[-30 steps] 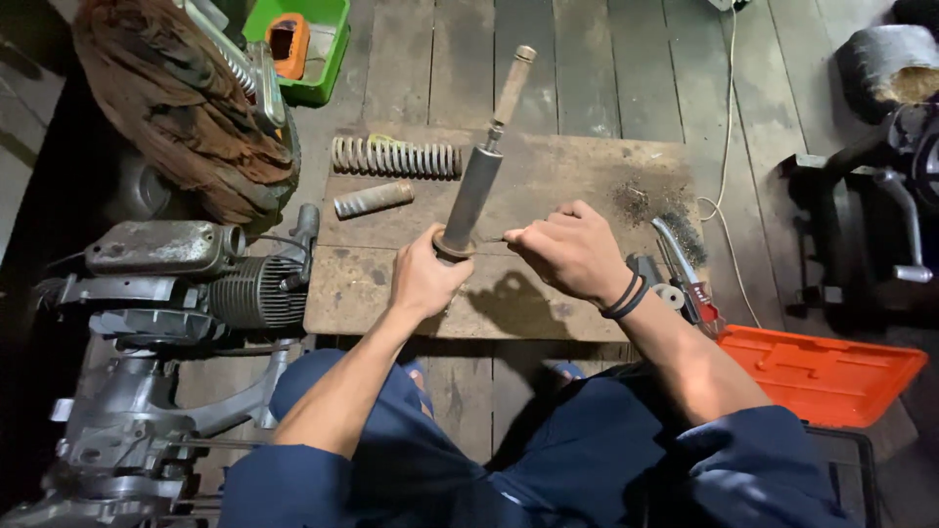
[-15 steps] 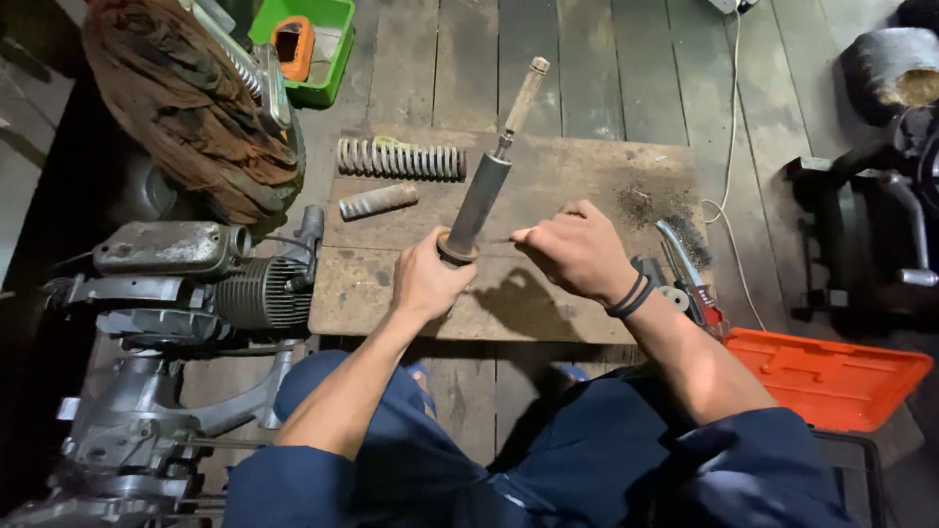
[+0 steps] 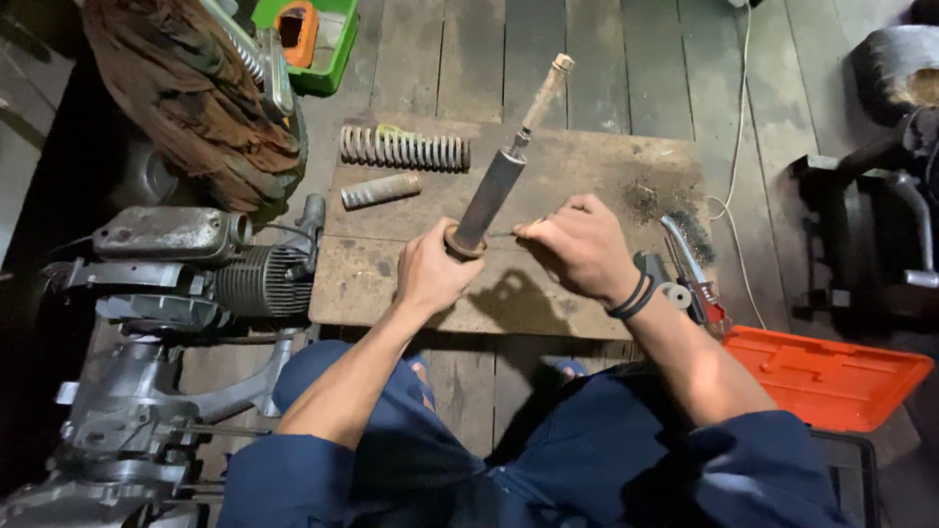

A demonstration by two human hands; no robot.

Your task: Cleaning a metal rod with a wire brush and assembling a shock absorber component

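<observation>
While left hand (image 3: pixel 430 269) clasps — damper tube (image 3: pixel 489 200).

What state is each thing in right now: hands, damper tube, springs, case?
left hand: gripping the damper tube's lower end
right hand: pinching a thin pick at the tube's base
damper tube: tilted, rod extended, base on the board
long spring: lying loose, uncompressed
short sleeve: lying flat
orange case: closed
</observation>
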